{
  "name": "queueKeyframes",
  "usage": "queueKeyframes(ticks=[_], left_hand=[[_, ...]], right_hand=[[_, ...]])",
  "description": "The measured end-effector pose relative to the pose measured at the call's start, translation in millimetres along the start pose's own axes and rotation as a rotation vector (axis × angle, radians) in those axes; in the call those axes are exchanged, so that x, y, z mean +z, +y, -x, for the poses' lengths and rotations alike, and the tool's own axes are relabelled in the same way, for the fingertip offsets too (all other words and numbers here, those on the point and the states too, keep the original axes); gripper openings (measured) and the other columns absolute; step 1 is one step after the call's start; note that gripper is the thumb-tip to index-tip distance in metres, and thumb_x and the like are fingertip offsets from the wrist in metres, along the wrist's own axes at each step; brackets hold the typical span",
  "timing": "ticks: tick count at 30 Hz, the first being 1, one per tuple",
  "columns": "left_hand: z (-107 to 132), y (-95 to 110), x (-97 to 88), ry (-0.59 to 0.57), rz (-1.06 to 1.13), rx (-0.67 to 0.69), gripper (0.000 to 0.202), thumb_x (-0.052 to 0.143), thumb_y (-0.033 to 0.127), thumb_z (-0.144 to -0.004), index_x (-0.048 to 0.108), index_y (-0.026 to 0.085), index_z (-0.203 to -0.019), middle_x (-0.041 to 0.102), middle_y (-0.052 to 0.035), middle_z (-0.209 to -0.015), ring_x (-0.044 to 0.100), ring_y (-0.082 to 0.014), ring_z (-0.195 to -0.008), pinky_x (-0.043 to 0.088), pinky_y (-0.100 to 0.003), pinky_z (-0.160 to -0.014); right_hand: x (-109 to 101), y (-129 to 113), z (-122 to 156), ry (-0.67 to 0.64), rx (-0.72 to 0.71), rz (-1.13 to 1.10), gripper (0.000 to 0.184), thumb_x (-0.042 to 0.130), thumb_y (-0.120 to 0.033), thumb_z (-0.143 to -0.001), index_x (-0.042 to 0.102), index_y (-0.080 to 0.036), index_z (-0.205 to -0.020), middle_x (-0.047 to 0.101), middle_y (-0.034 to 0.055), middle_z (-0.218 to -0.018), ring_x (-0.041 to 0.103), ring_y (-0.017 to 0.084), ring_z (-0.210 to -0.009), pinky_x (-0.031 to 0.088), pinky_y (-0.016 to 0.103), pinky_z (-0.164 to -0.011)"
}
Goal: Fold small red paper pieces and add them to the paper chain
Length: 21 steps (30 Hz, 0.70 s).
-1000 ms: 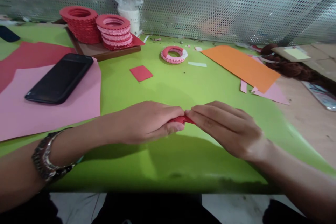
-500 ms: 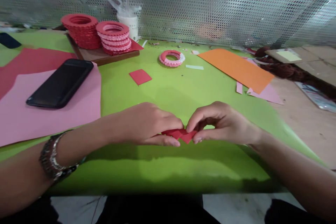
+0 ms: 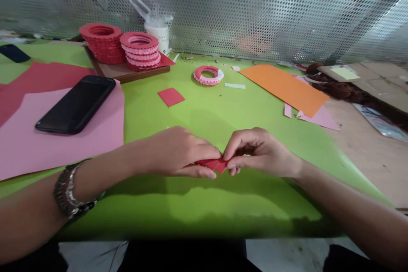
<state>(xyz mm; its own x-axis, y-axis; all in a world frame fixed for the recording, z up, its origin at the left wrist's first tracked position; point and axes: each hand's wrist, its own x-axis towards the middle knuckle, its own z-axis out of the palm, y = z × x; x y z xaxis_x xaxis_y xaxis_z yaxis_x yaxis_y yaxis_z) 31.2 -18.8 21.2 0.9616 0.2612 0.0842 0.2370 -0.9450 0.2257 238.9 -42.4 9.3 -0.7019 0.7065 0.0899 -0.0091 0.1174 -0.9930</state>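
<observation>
A strip of folded red paper (image 3: 219,164) is held between both hands above the near part of the green table. My left hand (image 3: 188,153) is closed, with fingers over the strip and thumb below; it hides most of the paper. At the strip's right end, my right hand (image 3: 255,151) pinches the paper between thumb and fingers. A loose red paper square (image 3: 171,97) lies beyond my left hand. Farther back, a roll of tape (image 3: 197,77) with red, pink and white colouring rests flat on the table.
At the left, a black phone (image 3: 76,104) lies on pink paper (image 3: 105,134). Stacks of red and pink rings (image 3: 140,53) stand on a brown tray (image 3: 137,75), before a white cup (image 3: 161,36). Orange paper (image 3: 283,89) lies at right. A perforated metal screen (image 3: 204,17) stands behind.
My right hand has shifted slightly left, its thumb and fingers now closer to my left hand on the red strip. The whole view has tilted slightly.
</observation>
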Motion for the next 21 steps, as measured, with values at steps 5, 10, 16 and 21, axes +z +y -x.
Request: queueKeyframes(ticks=[5,10,16,21], left_hand=[[-1,-3,1.2,-0.023,-0.013,-0.026,0.032,0.041,0.044,-0.086,0.057,0.017,-0.086,0.062,-0.0008,-0.074,0.05,-0.0129,-0.059,0.033,-0.024,-0.057],[3,-22,-0.6,-0.018,-0.173,-0.247,0.063,0.05,0.059,-0.072,0.049,0.014,-0.116,0.058,-0.0108,-0.107,0.053,-0.024,-0.093,0.039,-0.032,-0.08],[18,-61,-7.5,0.119,-0.311,-0.646,0.056,0.04,0.043,-0.083,0.038,0.01,-0.129,0.042,-0.0147,-0.13,0.041,-0.0271,-0.117,0.034,-0.038,-0.096],[29,-79,-8.9,-0.053,-0.207,-0.815,0.059,0.039,0.042,-0.083,0.032,0.012,-0.133,0.032,-0.0128,-0.139,0.033,-0.0261,-0.124,0.029,-0.035,-0.1]], right_hand=[[-3,5,-3,-0.005,0.015,0.053,0.006,0.06,-0.009,-0.074,0.058,-0.011,-0.079,0.063,-0.0012,-0.065,0.061,0.004,-0.057,0.053,0.014,-0.056],[-26,15,-11,0.155,-0.025,0.535,0.014,0.061,-0.022,-0.075,0.061,-0.014,-0.086,0.064,0.0045,-0.083,0.061,0.012,-0.074,0.052,0.026,-0.068],[-50,25,-15,0.448,0.035,0.984,0.023,0.052,-0.024,-0.079,0.059,-0.013,-0.098,0.059,0.0111,-0.094,0.059,0.018,-0.078,0.051,0.035,-0.07],[-40,27,-14,0.371,-0.038,0.999,0.018,0.051,-0.023,-0.08,0.06,-0.013,-0.092,0.058,0.0102,-0.093,0.059,0.017,-0.08,0.051,0.035,-0.073]])
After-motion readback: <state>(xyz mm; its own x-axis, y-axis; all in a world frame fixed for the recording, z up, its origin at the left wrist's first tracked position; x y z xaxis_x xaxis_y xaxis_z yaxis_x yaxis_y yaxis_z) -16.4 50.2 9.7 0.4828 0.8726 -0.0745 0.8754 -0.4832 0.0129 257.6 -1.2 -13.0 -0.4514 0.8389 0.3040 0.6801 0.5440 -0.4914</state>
